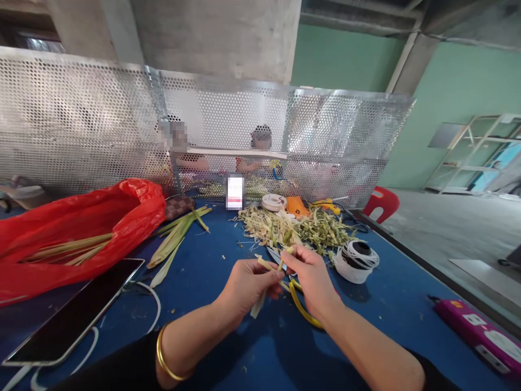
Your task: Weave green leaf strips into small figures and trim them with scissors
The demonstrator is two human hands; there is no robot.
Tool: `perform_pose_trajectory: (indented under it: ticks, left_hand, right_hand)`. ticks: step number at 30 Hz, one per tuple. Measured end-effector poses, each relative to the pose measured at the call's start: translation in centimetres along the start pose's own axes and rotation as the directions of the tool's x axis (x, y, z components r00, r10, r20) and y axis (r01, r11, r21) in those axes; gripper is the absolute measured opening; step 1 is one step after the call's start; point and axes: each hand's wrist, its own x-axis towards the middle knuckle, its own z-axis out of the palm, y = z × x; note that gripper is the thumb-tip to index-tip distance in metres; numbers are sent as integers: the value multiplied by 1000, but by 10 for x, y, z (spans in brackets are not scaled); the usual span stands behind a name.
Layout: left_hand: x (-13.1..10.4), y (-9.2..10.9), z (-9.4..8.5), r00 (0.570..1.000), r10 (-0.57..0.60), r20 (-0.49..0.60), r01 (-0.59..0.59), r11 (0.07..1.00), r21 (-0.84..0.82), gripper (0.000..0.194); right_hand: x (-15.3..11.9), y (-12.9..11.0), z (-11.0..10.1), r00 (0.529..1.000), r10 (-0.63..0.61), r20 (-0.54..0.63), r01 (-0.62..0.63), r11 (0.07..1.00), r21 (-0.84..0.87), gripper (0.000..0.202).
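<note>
Close together over the blue table, both my hands pinch pale dried husk strips (pixel 280 264). My left hand (pixel 251 282) is closed on the lower part, and a flat strip end hangs below its fingers. Thumb and fingers of my right hand (pixel 311 271) press together on the upper end. Partly hidden beneath my right hand lie scissors with yellow handles (pixel 303 310), their blades pointing away from me. Just beyond the hands spreads a heap of dried husk scraps and small knotted pieces (pixel 280 228). Right of it stands a spool of white cord (pixel 356 262).
A red plastic bag (pixel 142 203) with long strips lies at left, near loose husk leaves (pixel 173 239) and a tablet (pixel 77 312) with a white cable. A purple power strip (pixel 476 331) is at right. A perforated metal screen (pixel 228 119) stands behind; people sit beyond it.
</note>
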Motion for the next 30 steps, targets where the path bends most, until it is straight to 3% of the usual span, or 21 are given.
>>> perform_pose_trajectory:
  ticks: [3, 8, 13, 15, 17, 21, 27, 30]
  left_hand:
    - [-1, -2, 0, 1000, 18, -16, -17, 1000, 16, 17]
    - [3, 2, -8, 1000, -24, -12, 23, 997, -68, 27]
    - [5, 15, -15, 992, -46, -116, 18, 973, -231, 34]
    - [5, 17, -15, 991, -15, -132, -18, 968, -250, 31]
    - [5, 16, -14, 991, 40, -128, -70, 968, -242, 26]
    - [5, 11, -12, 989, 97, -110, -124, 956, -266, 28]
    - [4, 7, -9, 994, 91, -64, -107, 945, -310, 35]
    - [5, 4, -9, 990, 103, -92, -127, 945, -303, 35]
  right_hand:
    - [1, 2, 2, 999, -11, -36, 11, 1000, 3, 25]
    - [11, -1, -9, 998, -46, 40, 49, 995, -83, 22]
    - [15, -4, -19, 985, -116, -126, 92, 978, -186, 27]
    - [10, -4, -14, 994, -72, -79, 57, 982, -180, 29]
    - [2, -4, -6, 999, -7, 54, 15, 991, -132, 30]
    - [-12, -2, 9, 962, 32, 272, -41, 999, 24, 21]
    - [-16, 3, 13, 974, 40, 224, -12, 992, -125, 30]
    - [-16, 5, 12, 973, -11, 232, 47, 987, -152, 34]
